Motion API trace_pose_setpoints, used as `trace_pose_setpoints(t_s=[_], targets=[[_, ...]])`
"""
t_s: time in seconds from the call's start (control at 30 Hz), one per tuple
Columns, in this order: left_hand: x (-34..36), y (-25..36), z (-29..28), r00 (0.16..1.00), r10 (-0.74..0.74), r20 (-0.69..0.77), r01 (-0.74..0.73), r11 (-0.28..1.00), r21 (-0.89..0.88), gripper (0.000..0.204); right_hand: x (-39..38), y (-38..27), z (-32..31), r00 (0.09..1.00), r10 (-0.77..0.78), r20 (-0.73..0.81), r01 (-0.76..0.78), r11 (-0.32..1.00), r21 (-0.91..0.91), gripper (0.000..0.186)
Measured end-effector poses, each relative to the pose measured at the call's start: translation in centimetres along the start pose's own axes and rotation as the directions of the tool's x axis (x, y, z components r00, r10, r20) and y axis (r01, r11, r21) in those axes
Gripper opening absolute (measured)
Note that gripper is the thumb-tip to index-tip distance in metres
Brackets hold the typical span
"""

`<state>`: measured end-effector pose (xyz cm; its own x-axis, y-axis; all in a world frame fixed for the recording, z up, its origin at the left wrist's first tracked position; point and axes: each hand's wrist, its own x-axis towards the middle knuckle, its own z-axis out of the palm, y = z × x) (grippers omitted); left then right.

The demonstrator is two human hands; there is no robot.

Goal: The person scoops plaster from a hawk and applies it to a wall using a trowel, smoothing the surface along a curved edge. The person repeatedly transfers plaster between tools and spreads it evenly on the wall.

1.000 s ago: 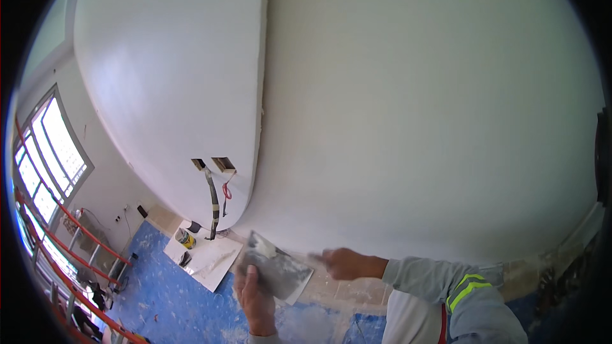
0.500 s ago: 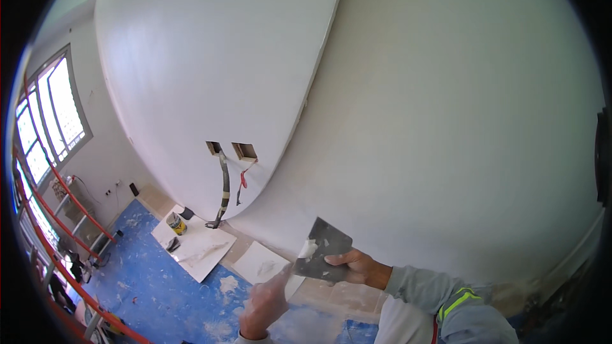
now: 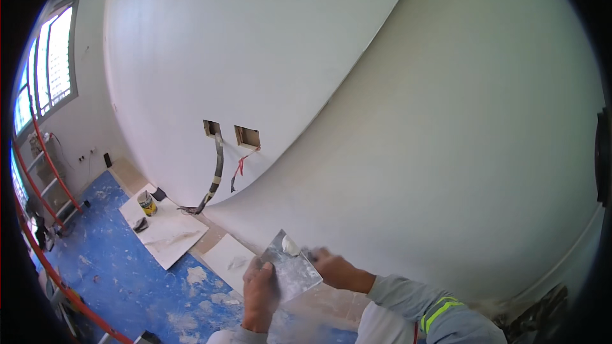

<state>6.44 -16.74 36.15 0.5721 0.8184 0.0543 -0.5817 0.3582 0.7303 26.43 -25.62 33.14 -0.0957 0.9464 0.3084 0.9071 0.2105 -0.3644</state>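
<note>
My left hand (image 3: 259,293) is closed on a broad, square-bladed metal putty knife (image 3: 294,274), its thumb lying on the blade. The smeared blade faces up and bears a lump of white putty (image 3: 290,246) near its far edge. At the blade's right edge, my right hand (image 3: 344,274) is closed on a second putty knife (image 3: 309,255), seen nearly edge-on and blurred, so most of it is hidden. Both hands are low in front of the pale wall (image 3: 433,153).
Two square wall openings (image 3: 247,137) trail a taped cable (image 3: 218,169) and red wires. Boards (image 3: 172,237), one holding a small tin (image 3: 147,204), lie on blue, putty-spotted floor sheeting (image 3: 121,261). A red-railed ladder (image 3: 54,175) stands left, near a window (image 3: 56,57).
The right hand's blade has turned from face-on to nearly edge-on. The left hand's blade now shows its face, with putty on it. My view has shifted, tilting the wall edge further.
</note>
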Motion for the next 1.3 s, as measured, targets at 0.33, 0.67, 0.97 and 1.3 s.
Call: trace_pose_setpoints(t_s=[0.33, 0.67, 0.97, 1.3], targets=[[2.2, 2.6, -4.2, 0.913, 0.407, 0.014, -0.395, 0.876, 0.277, 0.026, 0.8, -1.0, -5.1, 0.902, 0.432, 0.021, -0.277, 0.539, 0.796, 0.039], [2.0, 1.4, -4.1, 0.861, 0.497, 0.107, -0.45, 0.647, 0.615, 0.029, 2.9, -4.5, -5.3, 0.883, 0.419, 0.211, -0.086, -0.299, 0.95, 0.041], [0.7, 1.1, -1.2, 0.754, 0.396, 0.524, -0.622, 0.175, 0.763, 0.041, 1.2, -2.3, -5.7, 0.878, 0.357, 0.317, -0.185, -0.358, 0.915, 0.04], [6.1, 0.9, 0.0, 0.813, -0.36, 0.457, -0.527, -0.123, 0.841, 0.028, -3.2, -2.5, -13.1, 0.934, 0.341, -0.11, 0.151, -0.096, 0.984, 0.031]])
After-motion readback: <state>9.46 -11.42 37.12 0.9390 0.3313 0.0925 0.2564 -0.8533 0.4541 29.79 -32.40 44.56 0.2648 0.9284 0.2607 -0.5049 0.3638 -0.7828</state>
